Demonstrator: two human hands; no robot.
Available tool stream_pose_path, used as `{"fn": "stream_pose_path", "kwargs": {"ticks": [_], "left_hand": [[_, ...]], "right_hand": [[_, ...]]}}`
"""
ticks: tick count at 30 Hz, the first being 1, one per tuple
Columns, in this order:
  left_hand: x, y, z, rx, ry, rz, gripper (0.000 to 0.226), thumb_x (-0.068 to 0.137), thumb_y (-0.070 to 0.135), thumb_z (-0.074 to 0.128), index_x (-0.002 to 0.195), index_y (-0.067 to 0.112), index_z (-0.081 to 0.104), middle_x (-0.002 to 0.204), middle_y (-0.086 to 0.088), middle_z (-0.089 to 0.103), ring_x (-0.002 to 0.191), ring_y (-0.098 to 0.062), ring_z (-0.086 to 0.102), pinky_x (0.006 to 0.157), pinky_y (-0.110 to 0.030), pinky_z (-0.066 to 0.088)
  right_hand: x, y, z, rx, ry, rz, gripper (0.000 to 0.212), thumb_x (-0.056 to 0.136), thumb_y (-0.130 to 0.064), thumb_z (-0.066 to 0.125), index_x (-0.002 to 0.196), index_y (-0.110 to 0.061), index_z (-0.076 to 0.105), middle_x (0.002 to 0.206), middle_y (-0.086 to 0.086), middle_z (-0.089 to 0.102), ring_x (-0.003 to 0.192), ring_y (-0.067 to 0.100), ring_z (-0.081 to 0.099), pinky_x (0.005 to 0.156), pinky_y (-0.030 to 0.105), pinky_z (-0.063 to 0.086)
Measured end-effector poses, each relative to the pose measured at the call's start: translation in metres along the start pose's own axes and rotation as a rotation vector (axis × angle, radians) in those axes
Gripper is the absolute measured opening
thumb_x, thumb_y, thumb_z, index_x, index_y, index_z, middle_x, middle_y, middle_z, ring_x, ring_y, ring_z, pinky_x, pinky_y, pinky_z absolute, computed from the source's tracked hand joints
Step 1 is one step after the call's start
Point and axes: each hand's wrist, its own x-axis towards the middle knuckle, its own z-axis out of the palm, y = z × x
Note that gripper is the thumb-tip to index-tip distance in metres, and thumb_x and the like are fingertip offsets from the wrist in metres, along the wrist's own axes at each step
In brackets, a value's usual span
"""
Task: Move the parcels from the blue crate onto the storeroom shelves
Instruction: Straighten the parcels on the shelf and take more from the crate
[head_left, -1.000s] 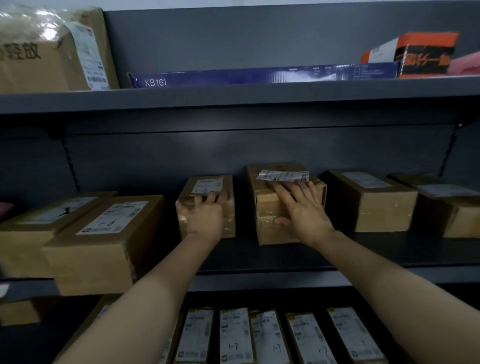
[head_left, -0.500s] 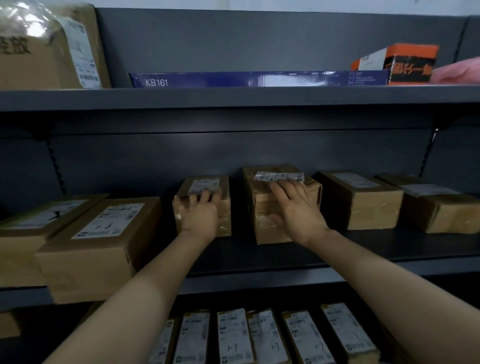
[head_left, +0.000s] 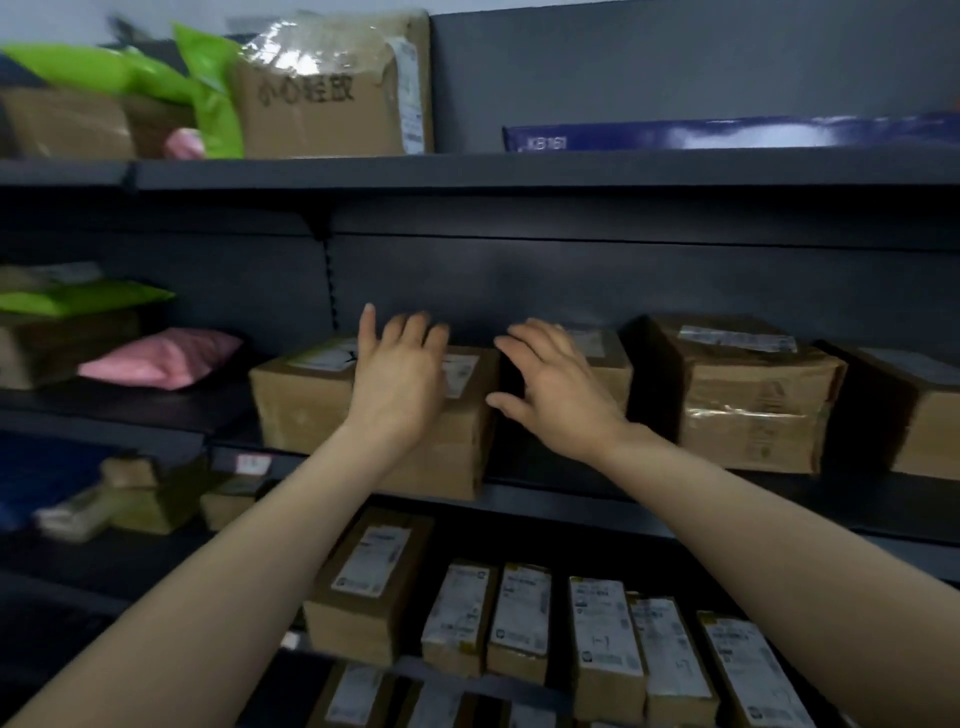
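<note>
Both hands are out at the middle shelf (head_left: 540, 491): the left hand (head_left: 400, 384) and the right hand (head_left: 556, 395) are loose and spread, gripping nothing, in front of a row of five brown parcels (head_left: 743, 395), and I can't tell whether they touch the cardboard. Below, six labelled parcels (head_left: 605, 639) stand on end, their print too blurred to read. Up top, a blue flat box (head_left: 727, 132) reads KB161, and a carton (head_left: 322, 104) carries large Chinese characters.

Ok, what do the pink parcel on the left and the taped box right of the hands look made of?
Pink parcel: soft plastic mailer, apparently matte; it lies puffy like a pillow.
Taped box: brown cardboard, probably corrugated; creased faces, glossy clear tape bands, white paper label on top.
</note>
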Motion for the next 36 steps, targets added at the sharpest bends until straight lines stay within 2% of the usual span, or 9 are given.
{"fn": "stream_pose_path", "kwargs": {"ticks": [3, 7, 11, 14, 20, 28, 36], "left_hand": [[-0.021, -0.044, -0.005, 0.0, -0.005, -0.083, 0.04, 0.081, 0.008, 0.062, 0.121, 0.006, 0.061, 0.121, -0.015, 0.06, 0.115, -0.036, 0.054, 0.112, -0.057, 0.017], [-0.042, -0.088, -0.003, -0.027, -0.194, -0.16, 0.051, 0.088, 0.018, 0.057, 0.138, 0.013, 0.047, 0.141, -0.012, 0.045, 0.131, -0.033, 0.039, 0.113, -0.056, 0.012], [-0.047, -0.106, 0.015, -0.089, -0.37, -0.15, 0.066, 0.091, 0.028, 0.056, 0.15, 0.024, 0.025, 0.155, -0.002, 0.026, 0.143, -0.023, 0.021, 0.116, -0.056, 0.009], [-0.041, -0.11, 0.031, -0.115, -0.456, -0.177, 0.068, 0.093, 0.029, 0.054, 0.151, 0.029, 0.018, 0.157, 0.002, 0.02, 0.145, -0.024, 0.013, 0.115, -0.057, 0.008], [-0.026, -0.113, 0.056, -0.055, -0.346, -0.18, 0.059, 0.091, 0.026, 0.054, 0.146, 0.029, 0.033, 0.142, 0.002, 0.042, 0.134, -0.028, 0.033, 0.106, -0.047, 0.026], [-0.002, -0.127, 0.092, -0.042, -0.38, -0.228, 0.059, 0.092, 0.017, 0.053, 0.146, 0.028, 0.032, 0.14, 0.0, 0.043, 0.131, -0.028, 0.033, 0.1, -0.048, 0.036], [0.014, -0.149, 0.12, -0.058, -0.365, -0.206, 0.063, 0.092, 0.012, 0.053, 0.147, 0.027, 0.029, 0.138, -0.002, 0.045, 0.127, -0.029, 0.036, 0.096, -0.047, 0.042]], "right_hand": [[0.012, -0.034, 0.014, 0.022, -0.08, -0.029, 0.072, 0.092, -0.053, 0.052, 0.148, -0.011, 0.034, 0.154, 0.009, 0.03, 0.146, 0.027, 0.013, 0.12, 0.038, 0.002], [0.024, -0.06, 0.03, -0.015, -0.283, -0.006, 0.083, 0.085, -0.066, 0.052, 0.15, -0.02, 0.029, 0.157, 0.005, 0.023, 0.146, 0.029, 0.003, 0.12, 0.045, 0.002], [0.032, -0.061, 0.041, -0.085, -0.38, -0.003, 0.083, 0.083, -0.06, 0.059, 0.151, -0.03, 0.022, 0.154, 0.001, 0.028, 0.141, 0.031, 0.015, 0.118, 0.045, 0.007], [0.041, -0.054, 0.045, -0.088, -0.404, 0.022, 0.083, 0.084, -0.057, 0.061, 0.152, -0.032, 0.02, 0.155, -0.001, 0.026, 0.138, 0.028, 0.023, 0.117, 0.044, 0.012], [0.061, -0.034, 0.061, -0.056, -0.446, 0.05, 0.083, 0.086, -0.053, 0.061, 0.153, -0.033, 0.016, 0.158, -0.003, 0.021, 0.142, 0.027, 0.018, 0.117, 0.045, 0.017], [0.085, -0.019, 0.084, -0.048, -0.427, 0.045, 0.082, 0.088, -0.051, 0.061, 0.153, -0.032, 0.015, 0.158, -0.002, 0.022, 0.143, 0.027, 0.018, 0.118, 0.045, 0.016], [0.102, -0.016, 0.097, -0.093, -0.442, 0.156, 0.082, 0.087, -0.052, 0.061, 0.152, -0.039, 0.013, 0.158, -0.002, 0.019, 0.138, 0.029, 0.018, 0.115, 0.044, 0.016]]}}
